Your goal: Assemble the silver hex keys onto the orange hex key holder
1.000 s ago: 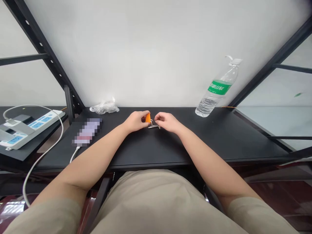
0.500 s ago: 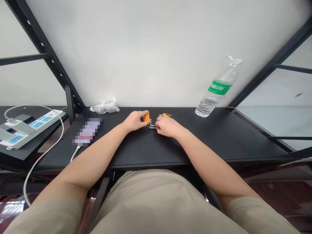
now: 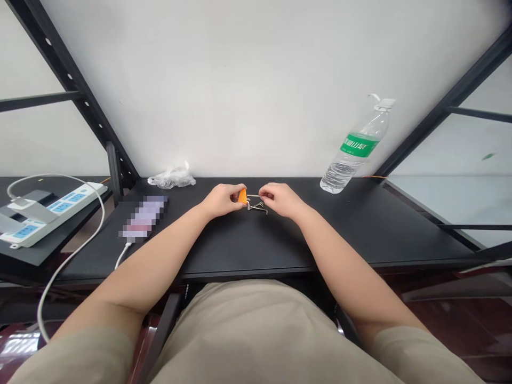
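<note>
The left hand (image 3: 221,200) grasps a small orange wedge-shaped plastic grip (image 3: 242,196), from which a bent silver metal wire (image 3: 256,205) extends rightward, long axis roughly level above the black table top (image 3: 240,245), to the loosely curled right hand (image 3: 281,200), whose contact cannot be determined.

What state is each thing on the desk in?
Left hand, closed on the orange piece
Orange piece, pinched, partly hidden
Right hand, fingers curled beside the metal wire; grip unclear
Metal wire, bent, between the hands
Water bottle, capped, standing
Plastic bag, crumpled against the wall
Phone, pixelated, lying flat, white cable attached
Power strip, lying on the side shelf
</note>
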Motion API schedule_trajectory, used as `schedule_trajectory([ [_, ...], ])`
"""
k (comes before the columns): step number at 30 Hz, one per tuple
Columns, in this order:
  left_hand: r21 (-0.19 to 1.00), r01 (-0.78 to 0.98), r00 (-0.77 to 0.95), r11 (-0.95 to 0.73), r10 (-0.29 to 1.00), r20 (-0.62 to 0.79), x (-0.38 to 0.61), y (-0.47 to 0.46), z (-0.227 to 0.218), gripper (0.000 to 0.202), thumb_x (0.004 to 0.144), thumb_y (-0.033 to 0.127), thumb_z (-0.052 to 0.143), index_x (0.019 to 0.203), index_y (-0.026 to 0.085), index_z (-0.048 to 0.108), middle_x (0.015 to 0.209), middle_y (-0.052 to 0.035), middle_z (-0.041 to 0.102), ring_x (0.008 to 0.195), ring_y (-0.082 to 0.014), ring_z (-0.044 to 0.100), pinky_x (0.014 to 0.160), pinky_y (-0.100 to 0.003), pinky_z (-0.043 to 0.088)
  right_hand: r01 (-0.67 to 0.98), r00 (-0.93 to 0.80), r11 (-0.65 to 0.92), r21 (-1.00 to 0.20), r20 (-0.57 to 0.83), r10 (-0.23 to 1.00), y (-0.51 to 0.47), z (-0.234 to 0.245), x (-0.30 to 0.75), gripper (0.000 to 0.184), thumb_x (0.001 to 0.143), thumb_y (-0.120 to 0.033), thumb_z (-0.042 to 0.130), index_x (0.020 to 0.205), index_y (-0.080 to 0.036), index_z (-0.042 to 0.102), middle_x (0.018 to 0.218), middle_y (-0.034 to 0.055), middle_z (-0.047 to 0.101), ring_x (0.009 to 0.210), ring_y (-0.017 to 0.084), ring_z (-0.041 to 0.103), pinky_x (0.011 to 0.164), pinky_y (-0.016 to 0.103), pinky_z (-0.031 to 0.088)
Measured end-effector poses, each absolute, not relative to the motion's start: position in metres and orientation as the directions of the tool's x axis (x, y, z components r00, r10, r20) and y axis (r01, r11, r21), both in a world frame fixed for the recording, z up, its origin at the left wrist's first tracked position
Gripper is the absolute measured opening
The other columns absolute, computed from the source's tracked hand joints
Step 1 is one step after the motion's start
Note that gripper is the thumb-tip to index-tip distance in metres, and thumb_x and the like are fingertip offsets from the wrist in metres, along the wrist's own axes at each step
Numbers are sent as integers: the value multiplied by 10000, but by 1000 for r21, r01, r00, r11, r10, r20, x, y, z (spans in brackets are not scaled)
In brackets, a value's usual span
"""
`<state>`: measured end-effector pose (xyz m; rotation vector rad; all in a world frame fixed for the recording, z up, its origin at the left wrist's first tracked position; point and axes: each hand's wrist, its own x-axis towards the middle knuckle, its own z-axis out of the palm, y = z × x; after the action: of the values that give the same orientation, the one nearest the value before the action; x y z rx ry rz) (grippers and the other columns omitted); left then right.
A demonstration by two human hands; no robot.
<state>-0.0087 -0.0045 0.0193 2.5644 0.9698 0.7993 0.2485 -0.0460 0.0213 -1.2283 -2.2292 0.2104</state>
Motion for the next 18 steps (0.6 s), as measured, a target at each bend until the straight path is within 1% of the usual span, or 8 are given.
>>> schedule_trajectory([
  [3, 450, 511, 613, -733, 677, 407, -9, -3, 18, 341, 789, 379, 707, 1108, 264, 683, 719, 44, 632, 672, -153, 574, 699, -274, 439, 667, -419, 608, -431, 457, 784, -45, 20, 249, 190, 904, -148, 550, 940, -211, 726, 947, 48, 709, 803, 182, 616, 745, 305, 455],
  [8, 450, 509, 611, -733, 677, 411, -11, -2, 17, 345, 787, 392, 721, 1105, 264, 677, 718, 46, 622, 660, -147, 558, 685, -271, 423, 658, -400, 613, -437, 487, 776, -45, 21, 249, 194, 913, -150, 553, 932, -211, 736, 933, 47, 703, 779, 177, 611, 729, 307, 459],
  [15, 415, 530, 619, -740, 671, 407, -10, -2, 17, 299, 790, 360, 708, 1071, 265, 672, 706, 47, 588, 652, -146, 535, 655, -267, 400, 632, -417, 622, -461, 474, 775, -48, 22, 247, 191, 927, -175, 558, 931, -210, 747, 952, 54, 704, 782, 176, 616, 735, 313, 468],
  [18, 364, 511, 655, -778, 627, 422, -7, -5, 20, 240, 787, 347, 704, 1004, 249, 671, 727, 28, 596, 698, -164, 548, 679, -276, 406, 608, -428, 632, -481, 471, 771, -50, 19, 239, 189, 927, -185, 566, 941, -215, 752, 976, 53, 702, 814, 177, 624, 767, 326, 479],
])
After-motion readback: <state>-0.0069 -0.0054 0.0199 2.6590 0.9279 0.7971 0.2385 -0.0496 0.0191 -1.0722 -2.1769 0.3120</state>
